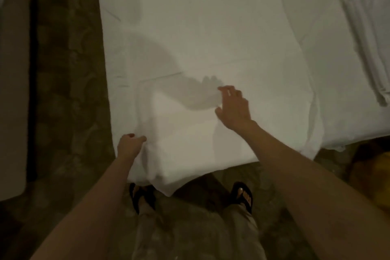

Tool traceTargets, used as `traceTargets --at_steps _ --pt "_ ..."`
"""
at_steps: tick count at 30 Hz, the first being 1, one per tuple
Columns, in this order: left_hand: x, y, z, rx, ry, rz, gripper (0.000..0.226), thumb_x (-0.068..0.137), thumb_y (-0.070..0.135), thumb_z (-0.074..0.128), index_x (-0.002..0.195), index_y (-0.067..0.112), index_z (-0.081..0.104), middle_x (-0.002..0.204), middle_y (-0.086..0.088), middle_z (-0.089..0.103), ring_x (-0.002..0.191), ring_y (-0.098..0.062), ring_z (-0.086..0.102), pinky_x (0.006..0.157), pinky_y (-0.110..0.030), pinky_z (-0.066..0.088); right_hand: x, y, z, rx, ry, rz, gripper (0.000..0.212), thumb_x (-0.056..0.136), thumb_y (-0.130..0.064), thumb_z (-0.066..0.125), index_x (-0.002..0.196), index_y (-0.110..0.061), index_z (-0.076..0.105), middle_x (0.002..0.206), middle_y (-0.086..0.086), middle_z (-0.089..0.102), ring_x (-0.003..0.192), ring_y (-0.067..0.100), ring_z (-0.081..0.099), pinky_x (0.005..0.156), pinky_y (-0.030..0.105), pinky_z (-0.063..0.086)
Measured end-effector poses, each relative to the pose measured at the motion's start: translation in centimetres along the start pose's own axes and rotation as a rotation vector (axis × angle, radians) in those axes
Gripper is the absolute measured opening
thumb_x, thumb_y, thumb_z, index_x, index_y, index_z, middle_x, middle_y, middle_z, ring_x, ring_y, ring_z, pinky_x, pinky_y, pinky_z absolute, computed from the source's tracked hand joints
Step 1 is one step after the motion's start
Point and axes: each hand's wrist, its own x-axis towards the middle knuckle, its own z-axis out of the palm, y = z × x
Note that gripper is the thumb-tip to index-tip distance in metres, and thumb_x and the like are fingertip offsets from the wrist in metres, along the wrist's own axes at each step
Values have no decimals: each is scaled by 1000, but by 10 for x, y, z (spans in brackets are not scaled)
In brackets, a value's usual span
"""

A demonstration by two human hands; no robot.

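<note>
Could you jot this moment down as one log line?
thing: white sheet | left hand: grips sheet's near edge | right hand: open, fingers spread over sheet, contact unclear

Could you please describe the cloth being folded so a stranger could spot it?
Find the white bed on the patterned carpet. At its near end, between the left hand and right hand, lies the folded white cloth. Unlike the long pleated bundle far right, it is flat and squarish.
</note>
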Motion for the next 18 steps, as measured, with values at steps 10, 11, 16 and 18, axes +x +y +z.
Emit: traceTargets --at_steps 10,11,16,18 --pt "43 145 -47 471 -132 813 50 89 16 62 135 7 45 136 -15 46 121 -28 49 102 -34 39 -47 -123 99 -129 -237 321 76 97 -20 45 152 -10 -6 160 8 -10 147 29 -5 111 48 27" --pt "40 153 -42 523 -163 893 46 89 16 61 133 9 48 134 -13 48 119 -27 50 101 -34 40 -44 -125 92 -105 -237 340 73 96 -21 47 152 -9 2 159 9 -3 147 30 2 109 48 30" --pt "28 121 -13 865 -347 969 46 89 20 62 133 11 48 136 -14 45 125 -30 44 103 -37 37 4 -122 24 63 -78 342 40 91 -21 50 128 -9 44 132 10 41 119 29 42 93 43 38" --pt "28 100 -13 986 -371 907 48 91 22 61 135 12 46 141 -11 39 127 -28 41 105 -39 38 24 -122 -4 108 52 312 37 91 -23 50 126 -11 47 127 9 44 116 27 45 91 41 40"
